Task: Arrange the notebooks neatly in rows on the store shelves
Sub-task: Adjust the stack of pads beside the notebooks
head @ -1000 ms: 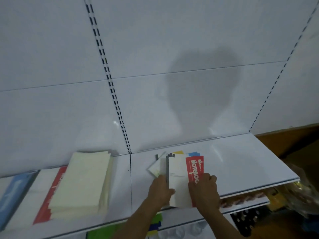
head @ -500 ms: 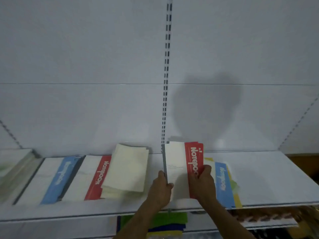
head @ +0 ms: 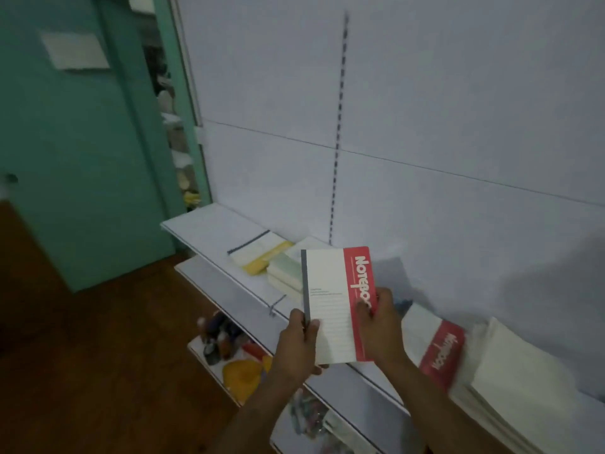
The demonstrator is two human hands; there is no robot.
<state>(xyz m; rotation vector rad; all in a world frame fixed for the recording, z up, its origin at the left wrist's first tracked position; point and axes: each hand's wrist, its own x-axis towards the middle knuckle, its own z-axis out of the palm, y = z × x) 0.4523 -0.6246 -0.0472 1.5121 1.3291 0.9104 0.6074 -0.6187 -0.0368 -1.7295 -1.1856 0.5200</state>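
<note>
Both hands hold a white notebook with a red band above the white shelf. My left hand grips its lower left corner at the grey spine. My right hand pinches its red right edge. On the shelf behind it lie a yellow-banded notebook and a pale green stack. To the right lie another red-banded notebook and a cream stack.
A white back panel with a slotted upright rises behind the shelf. Lower shelves hold mixed small goods. A teal door stands at the left over a brown wooden floor.
The view has swung left along the shelf. Both hands lifted the red-banded notebook off the pile at the right and carried it left, past the cream stack.
</note>
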